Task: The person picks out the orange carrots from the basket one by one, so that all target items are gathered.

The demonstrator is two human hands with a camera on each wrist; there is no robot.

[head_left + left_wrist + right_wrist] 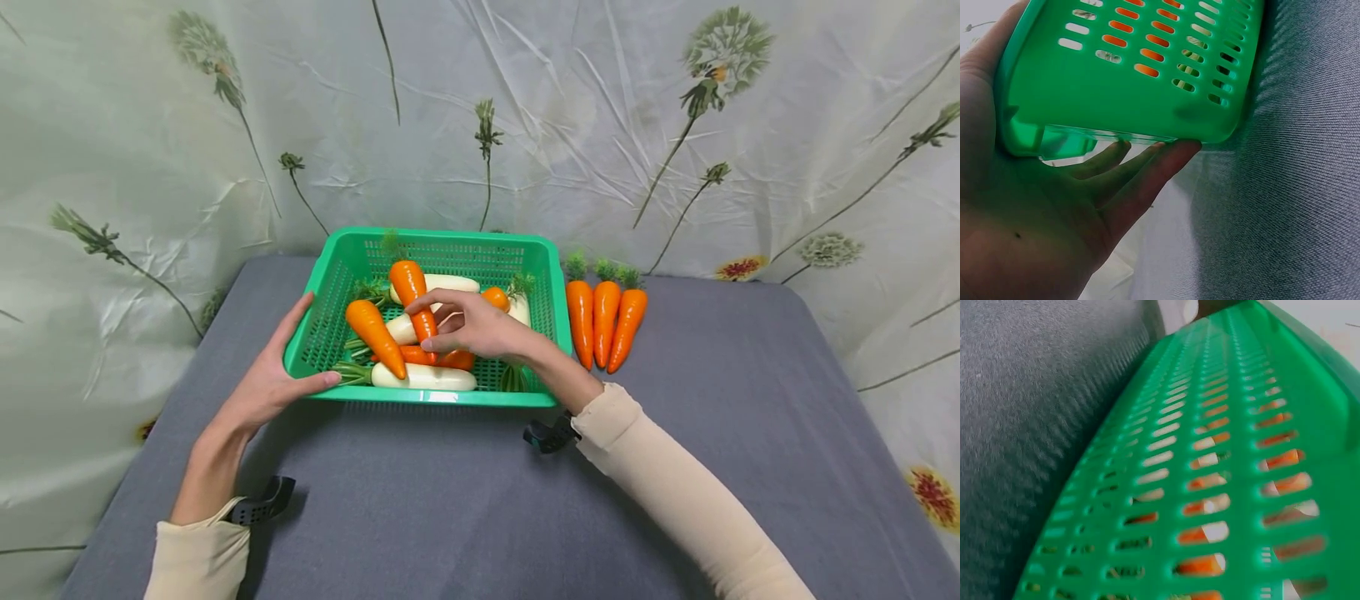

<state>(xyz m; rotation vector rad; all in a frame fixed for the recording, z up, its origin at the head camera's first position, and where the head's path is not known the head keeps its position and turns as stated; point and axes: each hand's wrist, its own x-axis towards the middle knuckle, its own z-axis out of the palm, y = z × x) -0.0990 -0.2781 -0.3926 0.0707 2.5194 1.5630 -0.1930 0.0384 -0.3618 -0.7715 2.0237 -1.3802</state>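
Observation:
My right hand (pixel 476 325) reaches over the front of a green plastic basket (pixel 442 400) and pinches the lower, pointed part of an orange carrot (pixel 407 282) between thumb and fingers. That carrot's leafy top points to the back. Another carrot (pixel 372 333) lies slanted in the basket beside it. White radishes, such as one along the front (pixel 423 377), lie in there with more carrots, partly covered. At the front left corner, my left hand (pixel 273 379) holds the basket, thumb at the front rim and fingers along the left side. The right wrist view shows mostly the basket's slotted wall (pixel 1335 506).
Three carrots (pixel 605 321) lie side by side on the grey cloth-covered table (pixel 720 400), just right of the basket, leafy tops to the back. A pale curtain (pixel 420 167) with dandelion prints hangs behind the table. Dark wrist straps (pixel 551 433) sit at both sleeves.

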